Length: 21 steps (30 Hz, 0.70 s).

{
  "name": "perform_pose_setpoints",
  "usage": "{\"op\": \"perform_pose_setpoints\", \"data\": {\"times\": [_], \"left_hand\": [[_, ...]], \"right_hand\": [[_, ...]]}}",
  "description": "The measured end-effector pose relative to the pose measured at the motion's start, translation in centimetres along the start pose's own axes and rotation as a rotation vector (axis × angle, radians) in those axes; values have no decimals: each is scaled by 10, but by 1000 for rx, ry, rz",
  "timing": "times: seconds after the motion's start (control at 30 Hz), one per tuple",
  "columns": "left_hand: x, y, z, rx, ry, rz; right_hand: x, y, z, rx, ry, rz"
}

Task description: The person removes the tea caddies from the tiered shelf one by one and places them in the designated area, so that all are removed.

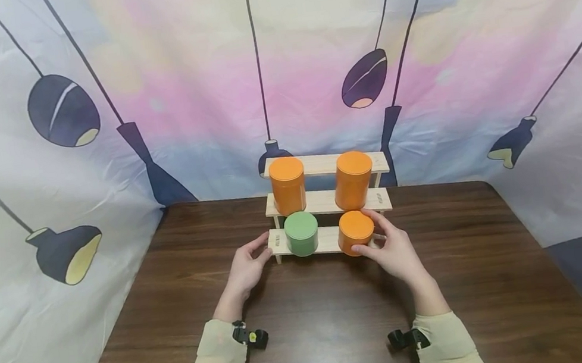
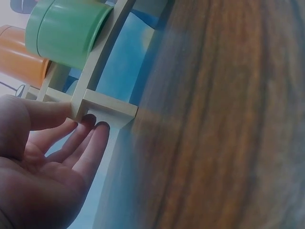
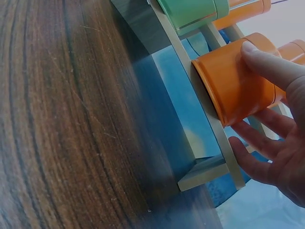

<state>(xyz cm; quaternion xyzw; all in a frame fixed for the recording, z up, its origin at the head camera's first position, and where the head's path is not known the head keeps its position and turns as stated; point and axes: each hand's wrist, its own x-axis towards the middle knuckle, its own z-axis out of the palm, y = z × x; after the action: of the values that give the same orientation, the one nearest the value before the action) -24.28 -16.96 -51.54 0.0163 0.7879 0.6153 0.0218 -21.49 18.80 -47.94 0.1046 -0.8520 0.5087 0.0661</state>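
Observation:
A three-step pale wooden display stand [image 1: 328, 239] stands at the back of the table. My left hand [image 1: 247, 265] holds the left end of its lowest step, thumb at the front corner and fingers at the back. On that step, near the left end, sits a green lidded canister [image 1: 301, 234]. My right hand [image 1: 396, 250] grips a short orange canister [image 1: 356, 231] on the step's right part. In the right wrist view its thumb lies along the orange side [image 3: 233, 81], the other fingers round the far side. The canister's base is at the board.
Behind, two taller orange canisters [image 1: 289, 190] [image 1: 354, 181] stand on the middle step, left and right. Above them runs the top step [image 1: 317, 164]. A dark wood table [image 1: 334, 320] lies beneath, and a lamp-patterned cloth [image 1: 202, 66] hangs close behind the stand.

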Motion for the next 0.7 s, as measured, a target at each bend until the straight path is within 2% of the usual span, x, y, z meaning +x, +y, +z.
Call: {"op": "perform_pose_setpoints", "data": {"times": [0.33, 0.7], "left_hand": [[1, 2, -2, -1, -2, -18], [-1, -1, -1, 26, -17, 6]], "right_hand": [[3, -1, 0, 17, -1, -1], [1, -1, 4, -25, 26, -33]]}}
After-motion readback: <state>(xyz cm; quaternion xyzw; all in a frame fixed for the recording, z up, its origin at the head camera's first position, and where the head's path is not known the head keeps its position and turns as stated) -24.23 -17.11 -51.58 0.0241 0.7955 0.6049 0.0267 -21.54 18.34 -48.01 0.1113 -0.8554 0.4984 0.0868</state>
